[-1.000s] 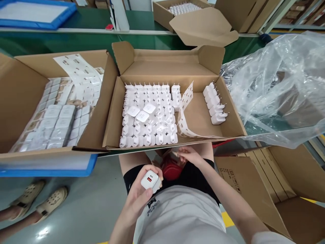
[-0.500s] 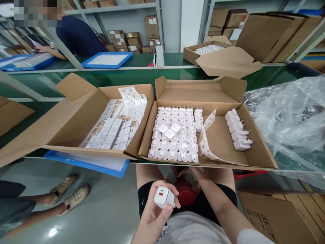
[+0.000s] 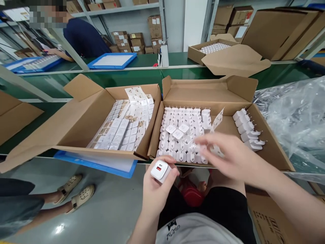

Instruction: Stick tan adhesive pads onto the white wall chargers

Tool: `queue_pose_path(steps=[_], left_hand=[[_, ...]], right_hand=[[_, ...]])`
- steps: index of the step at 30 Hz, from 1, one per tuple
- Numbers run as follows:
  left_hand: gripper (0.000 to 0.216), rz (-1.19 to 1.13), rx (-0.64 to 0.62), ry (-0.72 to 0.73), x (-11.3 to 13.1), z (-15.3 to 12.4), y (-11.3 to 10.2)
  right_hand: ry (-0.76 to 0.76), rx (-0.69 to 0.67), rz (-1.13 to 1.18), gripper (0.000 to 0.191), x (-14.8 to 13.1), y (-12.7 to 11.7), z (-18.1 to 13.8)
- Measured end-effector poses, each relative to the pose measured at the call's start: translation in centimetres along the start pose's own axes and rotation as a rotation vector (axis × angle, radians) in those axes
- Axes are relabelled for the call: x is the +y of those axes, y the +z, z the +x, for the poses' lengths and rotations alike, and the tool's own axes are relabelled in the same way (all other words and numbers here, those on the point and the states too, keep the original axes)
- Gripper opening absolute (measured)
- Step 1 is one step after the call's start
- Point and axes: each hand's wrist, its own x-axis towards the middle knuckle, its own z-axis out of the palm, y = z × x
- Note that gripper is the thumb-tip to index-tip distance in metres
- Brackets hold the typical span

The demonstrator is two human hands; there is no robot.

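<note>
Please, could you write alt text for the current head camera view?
A person's left hand holds a white charger with a red port; the blurred right hand is over an open cardboard box of white plugs.

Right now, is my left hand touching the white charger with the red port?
Touching: in the head view, your left hand is wrapped around the white charger, with the thumb lying against its side.

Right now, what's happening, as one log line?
left hand: holding white charger | right hand: blurred, over box, grip unclear | box: white plugs in rows
</note>
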Motion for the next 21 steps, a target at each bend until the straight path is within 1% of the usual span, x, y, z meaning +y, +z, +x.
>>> queue_pose_path(steps=[2, 4, 6, 7, 9, 12, 13, 15, 17, 21], left_hand=[[0.028, 0.004, 0.021, 0.026, 0.1, 0.7, 0.4], [0.027, 0.005, 0.039, 0.012, -0.1, 1.0, 0.7], [0.029, -0.006, 0.035, -0.012, -0.4, 1.0, 0.7], [0.03, -0.014, 0.029, -0.023, -0.5, 1.0, 0.7], [0.031, -0.029, 0.025, -0.047, -0.6, 1.0, 0.8], [0.035, -0.046, 0.019, -0.086, -0.4, 1.2, 1.2], [0.037, -0.058, 0.002, -0.1, -0.3, 1.3, 1.5], [0.04, -0.096, -0.06, -0.121, -0.1, 1.5, 2.1], [0.042, -0.133, -0.139, -0.145, -0.1, 1.7, 2.8], [0.044, -0.235, -0.343, -0.189, -0.8, 1.9, 3.5]], right_hand=[[0.112, 0.004, -0.049, 0.031, 1.5, 0.7, 3.7], [0.18, 0.009, -0.063, 0.041, 3.2, 2.0, 6.6], [0.207, 0.019, -0.038, 0.051, 4.5, 3.1, 8.0], [0.21, 0.028, -0.011, 0.053, 4.9, 3.4, 8.1], [0.199, 0.052, 0.07, 0.047, 5.2, 3.6, 7.6], [0.145, 0.091, 0.238, 0.03, 4.7, 3.0, 5.7], [0.12, 0.109, 0.291, 0.027, 4.4, 2.7, 4.9], [0.071, 0.165, 0.363, 0.027, 4.0, 2.4, 3.3], [0.036, 0.241, 0.388, 0.025, 3.8, 2.3, 1.6], [-0.013, 0.397, 0.409, 0.02, 4.2, 2.5, -1.5]])
